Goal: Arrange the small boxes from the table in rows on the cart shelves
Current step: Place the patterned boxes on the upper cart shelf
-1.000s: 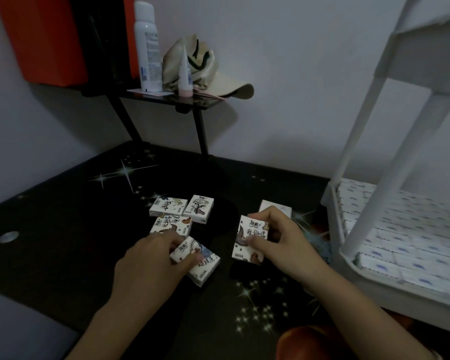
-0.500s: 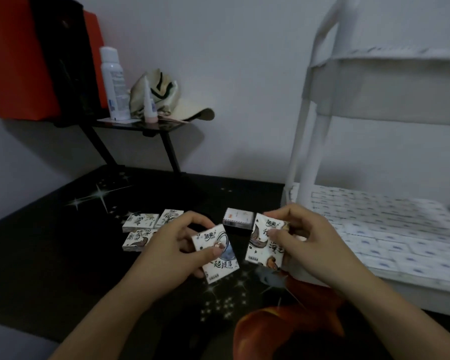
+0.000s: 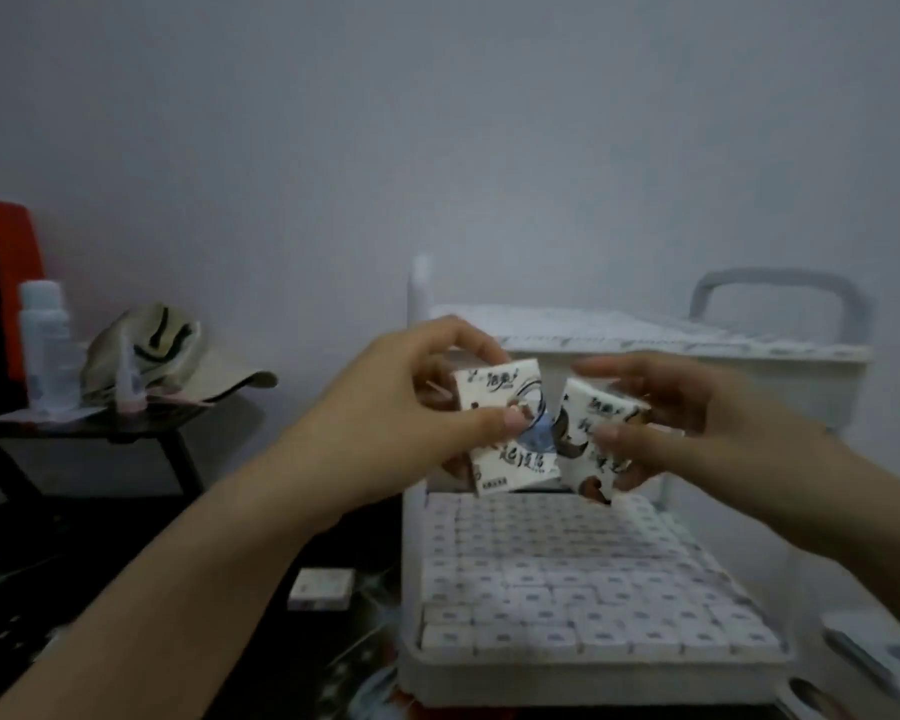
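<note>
- The fingers [image 3: 492,423] of the left hand [image 3: 385,423] are curled round one small box [image 3: 494,389], thumb on its printed face. The right hand [image 3: 707,418] pinches a second box [image 3: 585,407] the same way.
- A second ago both boxes were held just above the counter [image 3: 48,589]. Now they are raised, nearly touching each other, in front of the cart [image 3: 593,680], between its upper shelf [image 3: 671,356] and lower shelf [image 3: 411,563].
- I judge the pick-up finished and the placing next. The lower shelf looks packed, and how full the upper one is I cannot tell.
- Count: two boxes in hand, one per hand, and one spare box [image 3: 320,589] lying on the counter in view. Two cart shelves are visible, and the shelved boxes [image 3: 567,579] stand in rows too blurred to count.
- Further left, a side shelf [image 3: 100,428] carries one bottle [image 3: 45,345], one cap [image 3: 167,356] and one small tube [image 3: 128,387].
</note>
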Available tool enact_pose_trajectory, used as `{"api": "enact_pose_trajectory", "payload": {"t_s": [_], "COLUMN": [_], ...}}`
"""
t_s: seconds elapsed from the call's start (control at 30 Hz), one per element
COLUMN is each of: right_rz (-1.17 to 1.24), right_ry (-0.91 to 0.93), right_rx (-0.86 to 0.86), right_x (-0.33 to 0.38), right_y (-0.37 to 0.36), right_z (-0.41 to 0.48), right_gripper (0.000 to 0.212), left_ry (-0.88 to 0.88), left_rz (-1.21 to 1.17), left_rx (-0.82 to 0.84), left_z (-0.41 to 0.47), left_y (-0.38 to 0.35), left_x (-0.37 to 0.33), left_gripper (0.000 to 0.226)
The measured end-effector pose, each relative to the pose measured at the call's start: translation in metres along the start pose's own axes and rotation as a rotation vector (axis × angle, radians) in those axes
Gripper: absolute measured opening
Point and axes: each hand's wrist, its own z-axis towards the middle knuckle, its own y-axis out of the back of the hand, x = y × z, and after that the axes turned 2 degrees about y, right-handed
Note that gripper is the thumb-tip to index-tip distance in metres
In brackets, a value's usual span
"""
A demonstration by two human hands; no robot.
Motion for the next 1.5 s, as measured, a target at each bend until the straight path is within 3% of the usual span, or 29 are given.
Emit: {"api": "enact_pose_trajectory", "payload": {"t_s": [0.2,0.43,0.57,0.67,0.77,0.87,1.07,1.13,1.23,1.37,1.5], "right_rz": [-0.072,-0.407,-0.404,-0.471,-0.656,-0.810,-1.088,-1.151,-1.204,-1.219,-1.214], "right_ry": [0.031,-0.005,-0.082,-0.095,-0.125,-0.103,-0.137,-0.132,-0.145,-0.121,-0.170], "right_rx": [-0.350,-0.465,-0.453,-0.409,-0.315,-0.343,-0.140,-0.151,-0.086,0.001,0.115], "right_x": [0.023,0.003,-0.019,-0.029,-0.029,-0.035,-0.062,-0.071,-0.080,-0.083,-0.084], "right_y": [0.080,0.135,0.148,0.150,0.154,0.165,0.169,0.170,0.170,0.169,0.167], "right_z": [0.030,0.098,0.140,0.163,0.182,0.203,0.233,0.241,0.247,0.248,0.243], "right_gripper": [0.029,0.023,0.022,0.022,0.043,0.025,0.069,0.061,0.044,0.036,0.032], "left_ry": [-0.069,0.030,0.115,0.154,0.108,0.015,-0.122,-0.144,-0.065,-0.044,-0.036], "left_rz": [0.131,0.182,0.259,0.369,0.516,0.682,0.973,0.991,0.830,0.730,0.843], "left_rx": [0.084,0.120,0.130,0.152,0.172,0.214,0.276,0.290,0.350,0.304,0.309], "left_z": [0.090,0.185,0.230,0.258,0.287,0.310,0.337,0.346,0.356,0.364,0.369], "left_y": [-0.029,-0.061,-0.069,-0.068,-0.064,-0.066,-0.088,-0.094,-0.102,-0.100,-0.100], "left_x": [-0.051,-0.065,-0.056,-0.045,-0.040,-0.039,-0.035,-0.030,-0.024,-0.024,-0.022], "left_gripper": [0.025,0.035,0.052,0.038,0.022,0.023,0.025,0.023,0.021,0.027,0.031]}}
